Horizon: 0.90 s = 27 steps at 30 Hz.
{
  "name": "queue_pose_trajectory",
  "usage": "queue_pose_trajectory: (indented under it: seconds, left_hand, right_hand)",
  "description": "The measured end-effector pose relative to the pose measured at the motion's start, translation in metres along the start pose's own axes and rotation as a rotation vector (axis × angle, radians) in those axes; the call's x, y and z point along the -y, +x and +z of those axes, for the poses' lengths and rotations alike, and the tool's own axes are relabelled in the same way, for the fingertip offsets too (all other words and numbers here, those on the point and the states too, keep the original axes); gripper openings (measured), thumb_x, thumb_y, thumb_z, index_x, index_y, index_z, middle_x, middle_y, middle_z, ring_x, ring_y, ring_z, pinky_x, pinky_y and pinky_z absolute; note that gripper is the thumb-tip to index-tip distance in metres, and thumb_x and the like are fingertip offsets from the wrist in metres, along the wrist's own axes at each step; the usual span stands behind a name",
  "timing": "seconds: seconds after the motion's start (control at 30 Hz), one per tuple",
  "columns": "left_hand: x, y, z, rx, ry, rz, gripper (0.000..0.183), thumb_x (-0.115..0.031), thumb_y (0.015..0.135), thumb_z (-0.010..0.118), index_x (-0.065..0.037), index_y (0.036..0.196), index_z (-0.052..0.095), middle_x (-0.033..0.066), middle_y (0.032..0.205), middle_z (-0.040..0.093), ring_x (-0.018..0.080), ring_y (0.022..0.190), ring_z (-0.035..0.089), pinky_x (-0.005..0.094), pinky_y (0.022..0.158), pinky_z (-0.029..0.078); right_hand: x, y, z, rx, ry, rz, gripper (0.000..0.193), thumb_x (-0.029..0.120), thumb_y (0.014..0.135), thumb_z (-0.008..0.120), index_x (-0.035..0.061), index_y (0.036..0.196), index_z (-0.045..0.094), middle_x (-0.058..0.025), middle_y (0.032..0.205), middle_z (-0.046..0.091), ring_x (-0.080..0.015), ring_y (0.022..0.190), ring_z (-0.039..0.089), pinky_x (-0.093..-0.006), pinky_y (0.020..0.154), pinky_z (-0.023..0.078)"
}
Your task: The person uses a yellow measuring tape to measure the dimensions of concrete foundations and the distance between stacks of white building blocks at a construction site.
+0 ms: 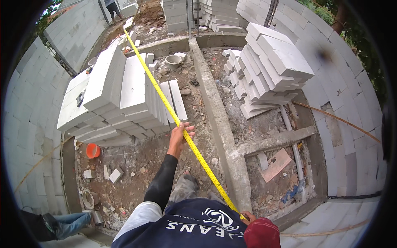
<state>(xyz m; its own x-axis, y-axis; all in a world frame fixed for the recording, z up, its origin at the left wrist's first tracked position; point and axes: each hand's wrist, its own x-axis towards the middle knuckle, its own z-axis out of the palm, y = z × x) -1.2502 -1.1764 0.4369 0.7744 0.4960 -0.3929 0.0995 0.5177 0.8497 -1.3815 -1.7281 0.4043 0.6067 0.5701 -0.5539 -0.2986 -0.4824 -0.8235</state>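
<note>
A yellow tape measure stretches diagonally from near my waist to the far ground beside the left block stack. My left hand, at the end of a black-sleeved arm, holds the blade partway along, with fingers showing at its right side. My right hand, below a dark red sleeve, is closed at the blade's near end by my waist; its grip is partly hidden. The blade passes just right of a large stack of white blocks. What the far end rests against is too small to tell.
A concrete beam runs lengthwise, joined by a cross beam. Another block stack stands at right. An orange bucket and a grey bucket sit on rubble. Other people's legs show at far left and lower left.
</note>
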Motion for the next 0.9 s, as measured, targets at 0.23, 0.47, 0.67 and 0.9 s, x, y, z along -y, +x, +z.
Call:
queue_pose_trajectory:
  seconds: [0.23, 0.47, 0.67, 0.9]
  left_hand:
    - [-0.032, 0.057, -0.042, -0.010, -0.018, -0.057, 0.048, -0.037, 0.104, 0.034, 0.003, 0.127, 0.048, 0.0154, 0.107, 0.067, 0.0212, 0.078, 0.068, 0.0330, 0.068, 0.056]
    - [-0.041, 0.101, -0.047, 0.028, -0.052, -0.089, 0.047, -0.037, 0.104, 0.033, 0.002, 0.125, 0.051, 0.0160, 0.110, 0.066, 0.0214, 0.078, 0.068, 0.0335, 0.070, 0.058]
    - [-0.081, 0.148, -0.051, -0.017, -0.015, -0.098, 0.047, -0.038, 0.104, 0.035, 0.001, 0.125, 0.050, 0.0131, 0.106, 0.067, 0.0201, 0.078, 0.068, 0.0310, 0.069, 0.057]
    - [-0.186, 0.258, -0.049, -0.124, 0.051, 0.107, 0.048, -0.038, 0.104, 0.036, 0.002, 0.125, 0.050, 0.0148, 0.106, 0.068, 0.0204, 0.074, 0.068, 0.0324, 0.067, 0.058]
  right_hand:
    - [0.076, 0.038, 0.020, 0.113, -0.077, 0.234, 0.043, 0.017, 0.091, 0.058, 0.0035, 0.132, 0.053, -0.0112, 0.106, 0.067, -0.0166, 0.092, 0.063, -0.0312, 0.080, 0.051]
    - [0.142, 0.070, 0.034, -0.134, -0.493, -0.140, 0.033, 0.011, 0.087, 0.058, -0.0003, 0.118, 0.059, -0.0200, 0.102, 0.065, -0.0297, 0.095, 0.065, -0.0372, 0.083, 0.049]
    - [0.190, 0.128, 0.018, -0.149, -0.290, 0.019, 0.032, 0.013, 0.084, 0.062, 0.0001, 0.113, 0.060, -0.0175, 0.095, 0.066, -0.0266, 0.088, 0.065, -0.0367, 0.078, 0.050]
    - [0.270, 0.275, -0.029, -0.034, -0.328, -0.160, 0.044, 0.018, 0.085, 0.065, 0.0037, 0.125, 0.053, -0.0151, 0.096, 0.067, -0.0214, 0.079, 0.066, -0.0349, 0.074, 0.051]
